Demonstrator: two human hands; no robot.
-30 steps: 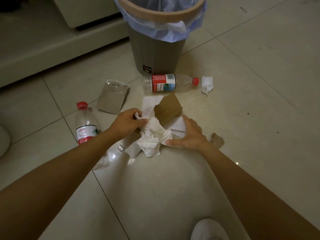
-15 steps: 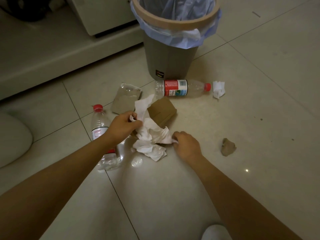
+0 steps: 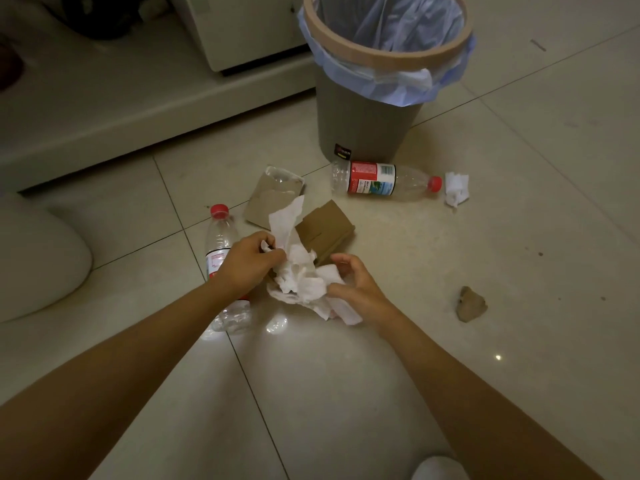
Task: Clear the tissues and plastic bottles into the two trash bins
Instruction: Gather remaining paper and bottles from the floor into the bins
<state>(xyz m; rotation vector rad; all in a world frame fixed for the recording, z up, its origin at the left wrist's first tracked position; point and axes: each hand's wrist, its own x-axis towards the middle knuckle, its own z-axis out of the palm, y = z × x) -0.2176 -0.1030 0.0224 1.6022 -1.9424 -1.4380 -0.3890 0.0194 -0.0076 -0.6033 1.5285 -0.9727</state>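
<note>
Both hands bunching tissues in front of the bin.

Bin (image 3: 363,129) is standing lined and open, the landmark; only one bin showing. One bottle (image 3: 381,177) is lying touching its base, another bottle (image 3: 220,237) lying well off to its near left. Tissues (image 3: 301,282) are sitting nearer than the bin, partly on cardboard (image 3: 325,226). Left hand (image 3: 246,261) is pinching the wad's left edge; right hand (image 3: 356,285) is curling round its right side, thumb and fingers closing on paper. Small tissue (image 3: 456,188) is lying right of the bin. Wad looks light, soft, loose: likely sheds sheets, so compress centre before lifting.
</note>
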